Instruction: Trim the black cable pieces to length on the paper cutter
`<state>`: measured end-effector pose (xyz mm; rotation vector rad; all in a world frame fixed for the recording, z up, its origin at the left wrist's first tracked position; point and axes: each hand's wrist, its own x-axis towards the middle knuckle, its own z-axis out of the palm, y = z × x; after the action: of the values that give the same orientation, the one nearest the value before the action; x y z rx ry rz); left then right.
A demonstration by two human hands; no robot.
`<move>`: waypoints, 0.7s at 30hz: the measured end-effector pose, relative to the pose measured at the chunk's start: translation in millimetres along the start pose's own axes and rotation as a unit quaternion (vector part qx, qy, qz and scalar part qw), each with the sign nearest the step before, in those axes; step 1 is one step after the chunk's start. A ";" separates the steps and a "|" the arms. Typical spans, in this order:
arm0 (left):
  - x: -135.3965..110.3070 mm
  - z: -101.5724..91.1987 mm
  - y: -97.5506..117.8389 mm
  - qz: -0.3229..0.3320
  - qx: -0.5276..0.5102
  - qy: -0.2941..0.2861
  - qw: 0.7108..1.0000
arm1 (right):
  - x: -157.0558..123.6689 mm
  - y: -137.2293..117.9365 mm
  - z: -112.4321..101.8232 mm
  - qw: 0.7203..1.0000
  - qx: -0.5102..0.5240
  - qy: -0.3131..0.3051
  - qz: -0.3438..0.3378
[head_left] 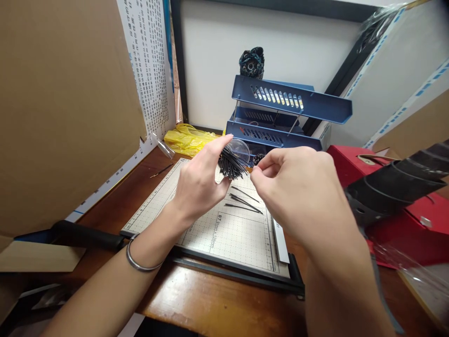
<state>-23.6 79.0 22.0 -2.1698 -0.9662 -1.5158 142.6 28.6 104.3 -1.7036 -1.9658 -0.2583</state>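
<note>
My left hand (199, 175) is wrapped round a bundle of thin black sticks (231, 164), their cut-looking ends fanning toward the right. Close by those ends, the thumb and forefinger of my right hand (294, 187) are pinched together; whatever they hold is too small to make out. Several loose black sticks (243, 202) lie below on the gridded board of a paper trimmer (235, 238). Behind the bundle shows a round clear plastic piece (240, 149), partly hidden.
Blue stacked trays (291, 100) stand at the back, a dark woven object (251, 63) on top. A yellow plastic bag (189, 139) lies behind the board. The trimmer's black handle (87, 235) reaches left. Cardboard (66, 103) walls the left; red boxes (407, 229) and a black tube (396, 180) crowd the right.
</note>
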 end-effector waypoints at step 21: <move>0.6 -2.5 2.3 0.022 0.053 -0.022 0.998 | 1.3 -4.2 -3.0 0.999 -0.014 -0.023 0.040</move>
<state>-23.6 76.0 23.7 -2.1425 -0.9838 -1.3706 139.2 27.5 108.2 -1.8172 -1.9292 -0.2198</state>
